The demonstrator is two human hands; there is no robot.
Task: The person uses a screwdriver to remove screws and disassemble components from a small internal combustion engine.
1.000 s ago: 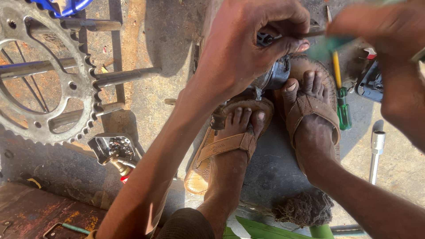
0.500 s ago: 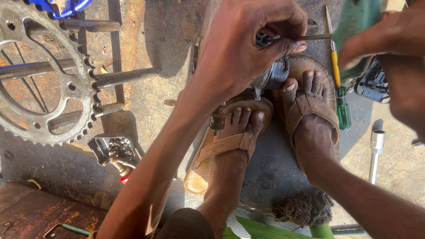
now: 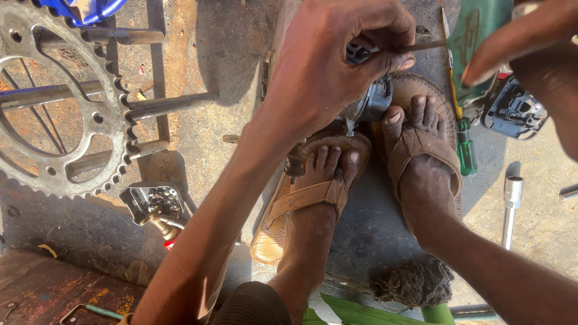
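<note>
Thin rod (image 3: 424, 45) — pinched in left hand (image 3: 337, 60)

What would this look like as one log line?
left hand: pinching thin rod | right hand: raised, grip unclear | metal part: between feet | screwdriver: on ground

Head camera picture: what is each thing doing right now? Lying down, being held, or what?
Left hand: fingers pinched on a thin metal rod.
Right hand: holding a green sheet.
Metal part: under the left hand, by the toes.
Sandals: worn on both feet.
Sprocket: lying flat on the ground.
Green screwdriver: lying on the ground.
Socket wrench: lying on the ground.
</note>
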